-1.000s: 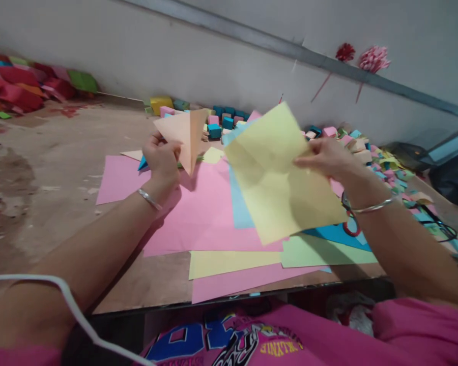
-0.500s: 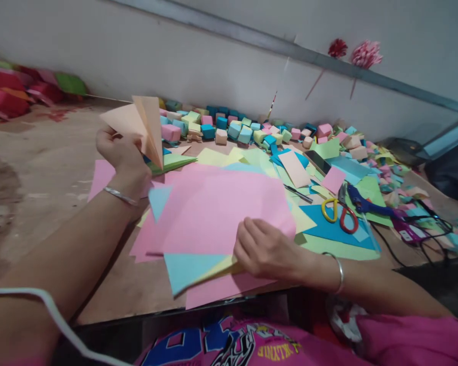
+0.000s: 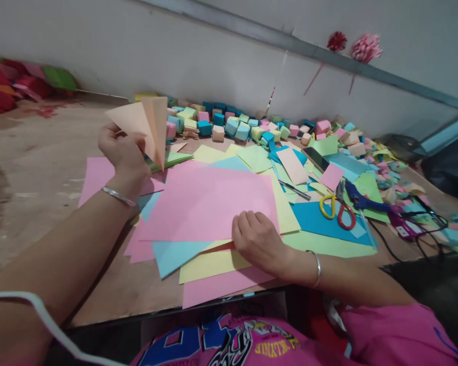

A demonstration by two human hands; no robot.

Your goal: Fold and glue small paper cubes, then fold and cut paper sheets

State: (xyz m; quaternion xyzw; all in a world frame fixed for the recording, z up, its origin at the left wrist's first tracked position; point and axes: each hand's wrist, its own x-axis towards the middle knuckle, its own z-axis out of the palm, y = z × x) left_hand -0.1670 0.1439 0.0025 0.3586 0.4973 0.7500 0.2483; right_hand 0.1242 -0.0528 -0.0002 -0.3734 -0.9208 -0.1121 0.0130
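Raised over the left part of the table, my left hand is closed on folded peach paper, whose creased panels stand up and spread. My right hand lies with curled fingers at the lower right edge of a large pink sheet. Its fingertips are pressed on the paper, and whether they pinch an edge is hard to see. Under the pink sheet, a light blue sheet, a yellow sheet and another pink sheet stick out towards the table's front edge.
Scissors, a pen, a dark phone and a blue glue gun with cables lie to the right. Several small paper cubes line the wall. Red paper pieces sit far left.
The large pink sheet has shifted slightly left and towards the back, uncovering more of the yellow sheet below. My right hand has moved a little left. My left hand still holds the peach paper.
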